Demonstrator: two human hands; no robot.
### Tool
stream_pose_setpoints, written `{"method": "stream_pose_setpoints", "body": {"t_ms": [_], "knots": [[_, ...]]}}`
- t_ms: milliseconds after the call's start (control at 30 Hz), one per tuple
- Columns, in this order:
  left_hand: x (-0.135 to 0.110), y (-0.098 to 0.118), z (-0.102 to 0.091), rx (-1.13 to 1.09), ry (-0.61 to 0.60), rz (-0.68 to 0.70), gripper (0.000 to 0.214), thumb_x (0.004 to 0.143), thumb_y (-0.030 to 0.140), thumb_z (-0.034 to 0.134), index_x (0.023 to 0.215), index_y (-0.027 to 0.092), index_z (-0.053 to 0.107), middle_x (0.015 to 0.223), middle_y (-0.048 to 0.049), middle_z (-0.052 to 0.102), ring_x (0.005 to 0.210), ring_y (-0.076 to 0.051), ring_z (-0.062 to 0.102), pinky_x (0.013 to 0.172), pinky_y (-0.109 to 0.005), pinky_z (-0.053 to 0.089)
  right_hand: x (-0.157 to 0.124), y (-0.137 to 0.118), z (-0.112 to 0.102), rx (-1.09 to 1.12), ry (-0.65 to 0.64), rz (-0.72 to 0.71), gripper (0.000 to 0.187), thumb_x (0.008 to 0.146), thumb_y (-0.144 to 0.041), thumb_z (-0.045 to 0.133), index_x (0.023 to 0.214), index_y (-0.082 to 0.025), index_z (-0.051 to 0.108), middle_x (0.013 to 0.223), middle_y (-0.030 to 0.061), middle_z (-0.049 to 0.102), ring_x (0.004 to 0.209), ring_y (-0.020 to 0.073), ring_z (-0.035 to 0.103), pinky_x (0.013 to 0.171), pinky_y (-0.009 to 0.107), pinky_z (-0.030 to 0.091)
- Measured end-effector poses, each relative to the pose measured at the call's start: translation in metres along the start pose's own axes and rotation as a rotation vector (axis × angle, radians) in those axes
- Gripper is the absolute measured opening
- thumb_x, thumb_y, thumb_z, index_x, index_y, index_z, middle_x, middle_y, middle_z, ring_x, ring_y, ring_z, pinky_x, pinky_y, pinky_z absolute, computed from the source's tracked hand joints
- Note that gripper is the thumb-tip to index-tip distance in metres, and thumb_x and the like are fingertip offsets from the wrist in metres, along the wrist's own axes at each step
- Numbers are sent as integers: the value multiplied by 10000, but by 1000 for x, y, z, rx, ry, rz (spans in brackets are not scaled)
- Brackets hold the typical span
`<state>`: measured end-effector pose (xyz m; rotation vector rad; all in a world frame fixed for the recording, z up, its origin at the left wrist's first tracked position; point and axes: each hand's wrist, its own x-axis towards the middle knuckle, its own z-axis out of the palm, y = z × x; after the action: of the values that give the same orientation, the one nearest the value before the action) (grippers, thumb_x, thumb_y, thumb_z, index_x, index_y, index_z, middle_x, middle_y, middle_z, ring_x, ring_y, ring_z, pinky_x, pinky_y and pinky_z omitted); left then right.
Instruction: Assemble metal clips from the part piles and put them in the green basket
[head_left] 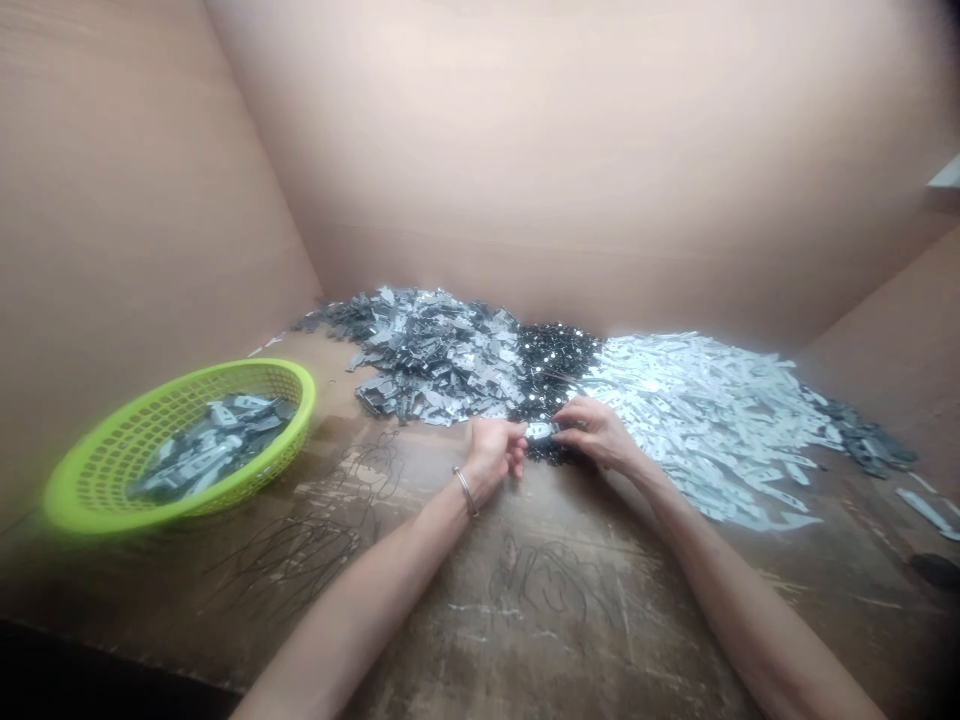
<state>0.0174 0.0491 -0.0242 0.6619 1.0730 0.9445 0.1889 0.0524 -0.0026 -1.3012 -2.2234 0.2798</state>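
A small flat metal piece [539,430] spans the gap between my two hands, above the front of the dark pile. My left hand [495,450] is closed, pinching its left end between thumb and fingers. At its right end the fingertips of my right hand [596,432] are closed on it too. Right behind them lies a heap of small dark rivet-like parts [559,350]. Grey metal plates [442,350] are piled to the left of that heap, and long pale metal strips [705,410] spread out to its right.
A yellow-green plastic basket [97,515] holding metal pieces stands on the left of the worn wooden table [465,620]. Brown panels [562,150] enclose the back and sides. Several dark plates [870,440] and a loose strip [928,513] lie at the far right.
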Motion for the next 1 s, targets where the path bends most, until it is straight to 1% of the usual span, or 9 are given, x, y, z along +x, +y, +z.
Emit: {"method": "stream_pose_setpoints", "body": {"t_ms": [67, 100, 200, 300, 433, 700, 833, 933, 1000], "knots": [[0, 0, 0, 0, -1, -1, 141, 601, 172, 565, 558, 115, 444, 424, 23, 463, 291, -59, 387, 257, -183, 310, 0, 4, -8, -18, 24, 63, 169, 688, -316, 548, 763, -185, 627, 781, 31, 580, 733, 147, 505, 644, 261, 380], [0, 0, 0, 1, -1, -1, 147, 600, 173, 565, 552, 116, 438, 425, 22, 463, 291, -57, 386, 257, -180, 310, 0, 9, -13, -66, 40, 127, 178, 704, -322, 526, 765, -188, 626, 781, 27, 583, 727, 142, 510, 635, 255, 381], [-1, 1, 1, 2, -2, 0, 162, 607, 178, 554, 536, 121, 420, 416, 23, 455, 283, -52, 372, 251, -177, 303, -4, 29, -31, -318, 94, 378, 209, 732, -317, 465, 788, -205, 632, 793, 28, 592, 728, 148, 519, 607, 252, 372], [-2, 2, 1, 6, -9, 2, 160, 610, 181, 549, 542, 126, 415, 412, 28, 448, 285, -55, 371, 247, -178, 302, -13, 53, -46, -489, 134, 522, 224, 705, -276, 463, 813, -201, 645, 806, 69, 591, 776, 197, 510, 607, 278, 349], [-3, 3, 1, 18, -18, 7, 162, 598, 183, 564, 553, 127, 418, 425, 32, 452, 294, -55, 377, 246, -179, 308, -25, 72, -51, -560, 123, 580, 207, 642, -260, 499, 767, -203, 653, 782, 85, 591, 768, 219, 510, 599, 285, 332], [-2, 2, 1, 22, -15, 9, 166, 593, 186, 568, 555, 124, 419, 423, 26, 457, 292, -54, 379, 250, -175, 310, -29, 80, -44, -529, 105, 645, 187, 603, -308, 515, 688, -196, 638, 748, 67, 613, 722, 210, 535, 579, 276, 342], [-2, 2, 1, 13, -11, 1, 150, 603, 180, 554, 561, 125, 420, 419, 26, 453, 292, -55, 379, 252, -176, 309, -28, 81, -45, -456, 142, 690, 224, 622, -282, 482, 757, -194, 639, 727, 61, 623, 710, 213, 547, 585, 286, 357], [-2, 1, 1, 10, -8, -1, 153, 605, 180, 558, 566, 127, 421, 416, 29, 453, 291, -53, 378, 256, -174, 309, -28, 79, -49, -381, 193, 702, 279, 642, -254, 460, 854, -195, 632, 791, 66, 628, 771, 226, 544, 624, 304, 368], [-2, 1, 1, 13, -9, -2, 149, 608, 177, 559, 567, 126, 425, 415, 29, 454, 288, -54, 377, 256, -175, 305, -28, 77, -53, -326, 214, 705, 277, 657, -281, 465, 860, -196, 633, 807, 57, 629, 772, 217, 547, 625, 299, 382]]}}
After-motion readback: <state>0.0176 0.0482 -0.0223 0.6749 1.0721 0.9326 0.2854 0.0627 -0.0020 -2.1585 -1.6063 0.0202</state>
